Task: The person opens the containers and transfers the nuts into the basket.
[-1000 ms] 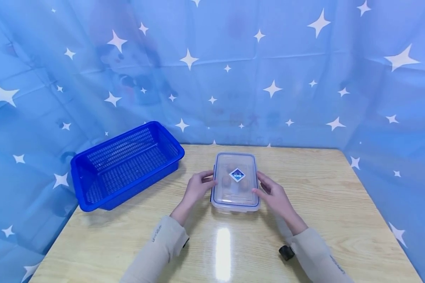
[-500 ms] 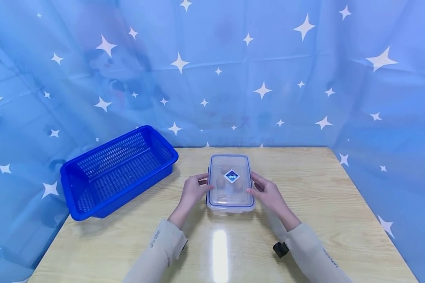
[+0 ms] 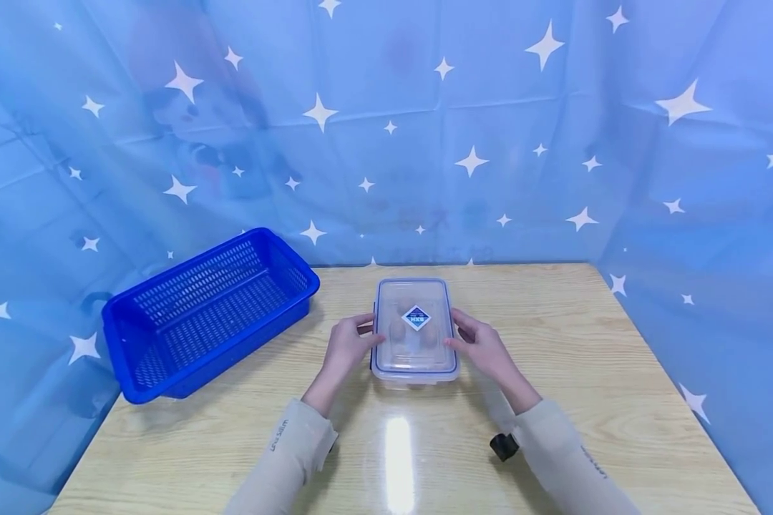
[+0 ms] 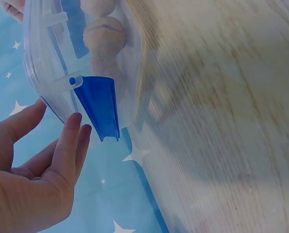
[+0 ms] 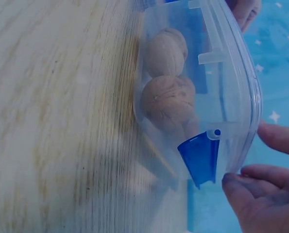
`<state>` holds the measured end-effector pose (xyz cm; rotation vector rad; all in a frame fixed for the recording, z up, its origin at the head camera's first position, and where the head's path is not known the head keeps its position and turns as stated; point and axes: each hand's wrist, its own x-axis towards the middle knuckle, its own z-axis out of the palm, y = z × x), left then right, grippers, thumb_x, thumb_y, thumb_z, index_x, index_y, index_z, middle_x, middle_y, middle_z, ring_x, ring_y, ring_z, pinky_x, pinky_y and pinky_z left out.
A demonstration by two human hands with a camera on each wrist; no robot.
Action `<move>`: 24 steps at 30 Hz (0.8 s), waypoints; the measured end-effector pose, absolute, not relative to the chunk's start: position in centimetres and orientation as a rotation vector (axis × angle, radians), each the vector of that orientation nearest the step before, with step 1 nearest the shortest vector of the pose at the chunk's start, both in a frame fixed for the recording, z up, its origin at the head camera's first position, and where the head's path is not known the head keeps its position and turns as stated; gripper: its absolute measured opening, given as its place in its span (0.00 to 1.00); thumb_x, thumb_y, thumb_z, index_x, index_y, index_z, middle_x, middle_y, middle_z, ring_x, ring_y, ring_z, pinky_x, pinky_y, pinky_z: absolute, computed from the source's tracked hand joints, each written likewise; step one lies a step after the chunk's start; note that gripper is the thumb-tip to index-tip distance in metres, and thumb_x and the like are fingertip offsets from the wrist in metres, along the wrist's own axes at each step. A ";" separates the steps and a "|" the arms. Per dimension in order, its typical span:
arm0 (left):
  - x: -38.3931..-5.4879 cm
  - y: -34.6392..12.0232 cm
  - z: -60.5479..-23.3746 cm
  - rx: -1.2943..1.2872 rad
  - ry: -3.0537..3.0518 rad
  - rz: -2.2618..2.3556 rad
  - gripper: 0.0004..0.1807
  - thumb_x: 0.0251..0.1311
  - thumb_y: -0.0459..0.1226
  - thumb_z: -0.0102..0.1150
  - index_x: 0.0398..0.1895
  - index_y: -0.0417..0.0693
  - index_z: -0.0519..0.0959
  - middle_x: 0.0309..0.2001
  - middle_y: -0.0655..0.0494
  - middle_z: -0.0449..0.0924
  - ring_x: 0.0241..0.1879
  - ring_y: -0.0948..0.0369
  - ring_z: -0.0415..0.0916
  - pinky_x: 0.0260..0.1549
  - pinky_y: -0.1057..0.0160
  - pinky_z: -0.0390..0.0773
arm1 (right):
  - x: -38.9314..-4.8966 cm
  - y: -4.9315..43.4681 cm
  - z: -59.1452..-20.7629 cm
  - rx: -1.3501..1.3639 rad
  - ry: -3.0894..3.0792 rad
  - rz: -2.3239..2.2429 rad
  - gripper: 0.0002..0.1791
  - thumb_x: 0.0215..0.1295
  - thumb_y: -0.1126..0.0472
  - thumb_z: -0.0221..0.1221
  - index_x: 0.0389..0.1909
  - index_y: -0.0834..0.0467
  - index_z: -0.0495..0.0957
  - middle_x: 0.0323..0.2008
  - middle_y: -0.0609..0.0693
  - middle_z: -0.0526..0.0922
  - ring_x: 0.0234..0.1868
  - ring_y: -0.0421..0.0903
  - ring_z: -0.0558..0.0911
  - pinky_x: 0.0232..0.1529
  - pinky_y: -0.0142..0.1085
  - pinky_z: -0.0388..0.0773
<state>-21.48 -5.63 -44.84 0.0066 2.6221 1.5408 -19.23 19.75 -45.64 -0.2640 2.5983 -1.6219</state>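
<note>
A clear plastic food container [image 3: 415,357] with a blue seal and a diamond label on its lid [image 3: 419,290] sits on the table. Brown, wrinkled, walnut-like balls [image 5: 168,97] show through its wall. My left hand [image 3: 348,343] pinches the lid's left edge, thumb on top and fingers at the side. On the opposite edge my right hand [image 3: 486,349] does likewise. Blue side clips stand swung out from the wall: one clip [image 4: 99,104] in the left wrist view, another clip [image 5: 201,158] in the right wrist view.
A blue perforated plastic basket [image 3: 212,357] stands at the table's left, its inside bare. The wooden table [image 3: 554,372] ends at a blue star-patterned curtain [image 3: 386,157] behind and at both sides.
The head view has swung a little, so basket, container and hands all sit farther left in it. Both hands keep the same place on the lid's edges.
</note>
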 end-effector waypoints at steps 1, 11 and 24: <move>-21.4 -5.6 -44.8 0.005 2.629 1.533 0.26 0.60 0.33 0.67 0.62 0.38 0.77 0.60 0.39 0.80 0.58 0.46 0.81 0.54 0.53 0.83 | -19.2 19.7 -45.6 -0.254 2.595 -1.621 0.34 0.70 0.68 0.58 0.72 0.72 0.57 0.73 0.69 0.59 0.74 0.64 0.61 0.72 0.50 0.64; -21.6 -5.7 -44.3 0.047 2.691 1.526 0.24 0.59 0.33 0.68 0.60 0.39 0.79 0.57 0.40 0.82 0.57 0.46 0.81 0.56 0.51 0.81 | -19.2 19.9 -45.5 -0.223 2.604 -1.612 0.34 0.70 0.68 0.57 0.73 0.71 0.56 0.74 0.68 0.58 0.75 0.64 0.61 0.72 0.49 0.64; -21.5 -6.7 -42.9 0.110 2.705 1.567 0.24 0.60 0.33 0.67 0.61 0.38 0.78 0.58 0.39 0.81 0.57 0.46 0.81 0.56 0.51 0.81 | -19.1 19.7 -43.7 -0.275 2.582 -1.674 0.32 0.72 0.65 0.57 0.71 0.72 0.60 0.70 0.69 0.65 0.71 0.64 0.67 0.66 0.49 0.70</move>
